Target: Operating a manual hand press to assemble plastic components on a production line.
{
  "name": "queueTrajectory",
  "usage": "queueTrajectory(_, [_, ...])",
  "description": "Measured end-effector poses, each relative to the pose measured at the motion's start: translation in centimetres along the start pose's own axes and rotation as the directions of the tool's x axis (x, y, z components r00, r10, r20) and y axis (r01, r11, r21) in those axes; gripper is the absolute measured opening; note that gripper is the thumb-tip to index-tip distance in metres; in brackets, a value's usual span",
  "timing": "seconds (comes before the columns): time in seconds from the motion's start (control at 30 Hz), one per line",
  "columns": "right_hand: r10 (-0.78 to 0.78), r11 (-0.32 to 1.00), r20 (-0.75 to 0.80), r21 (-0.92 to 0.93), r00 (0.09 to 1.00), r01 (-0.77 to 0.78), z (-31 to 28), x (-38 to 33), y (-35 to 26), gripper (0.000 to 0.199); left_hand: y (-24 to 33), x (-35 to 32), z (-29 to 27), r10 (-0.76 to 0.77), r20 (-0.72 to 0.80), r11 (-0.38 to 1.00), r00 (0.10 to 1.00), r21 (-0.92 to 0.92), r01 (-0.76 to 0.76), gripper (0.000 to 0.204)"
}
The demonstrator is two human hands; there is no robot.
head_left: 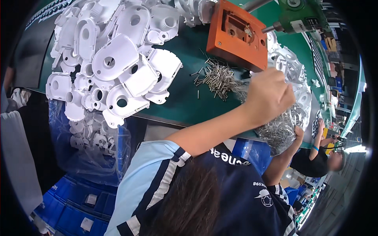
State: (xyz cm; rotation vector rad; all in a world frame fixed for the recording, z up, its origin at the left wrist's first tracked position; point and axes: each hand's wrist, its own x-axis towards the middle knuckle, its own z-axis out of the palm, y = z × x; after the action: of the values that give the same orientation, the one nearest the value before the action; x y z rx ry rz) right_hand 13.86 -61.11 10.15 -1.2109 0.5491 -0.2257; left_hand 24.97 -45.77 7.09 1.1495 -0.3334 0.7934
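A clear plastic bag (280,131) full of thin metal pins hangs over the table's near edge on the right. My left hand (271,95) is closed in a fist at the bag's upper part, with crumpled film showing beside it. Its fingertips are partly hidden. My right hand (299,135) grips the lower right side of the bag. Left of my left hand, a loose heap of metal pins (218,80) lies on the green table mat (173,112). Beyond the heap stands an orange fixture block (238,37) with a recessed pocket.
White plastic housings (116,57) are piled at the left, and more white parts (289,59) lie behind the bag. A green machine (301,17) with metal rods stands far right. Below the table edge, a lined blue bin (123,145) holds white parts. Another person (315,161) is at the right.
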Motion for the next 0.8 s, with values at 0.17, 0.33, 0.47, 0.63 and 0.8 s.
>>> queueTrajectory(0.17, [-0.026, 1.0, -0.034, -0.017, 0.999, 0.026, -0.4, -0.2, 0.2, 0.068, -0.1, 0.0, -0.1, -0.02, 0.006, 0.999, 1.0, -0.027, 0.021, 0.029])
queueTrajectory(0.33, [-0.058, 0.998, -0.077, 0.005, 0.995, 0.059, -0.9, -0.4, 0.2, 0.069, -0.2, 0.2, 0.8, -0.003, 0.009, 0.997, 1.0, -0.077, 0.004, 0.028])
queueTrajectory(0.47, [-0.028, 0.999, -0.064, 0.038, 0.998, 0.03, -1.2, -0.5, 0.3, 0.069, 0.0, 0.4, 1.3, 0.021, 0.026, 0.996, 0.999, -0.087, -0.019, 0.029])
queueTrajectory(0.63, [0.004, 0.997, -0.048, 0.079, 0.999, 0.0, -1.2, -1.1, 1.6, 0.072, 0.1, 0.4, 1.6, 0.029, 0.066, 0.997, 0.997, -0.07, -0.025, 0.03])
queueTrajectory(0.8, [0.002, 0.995, 0.034, 0.103, 0.999, -0.006, -1.4, -1.7, 1.7, 0.074, 0.2, 0.6, 1.4, 0.031, 0.046, 0.999, 0.998, -0.033, -0.029, 0.031])
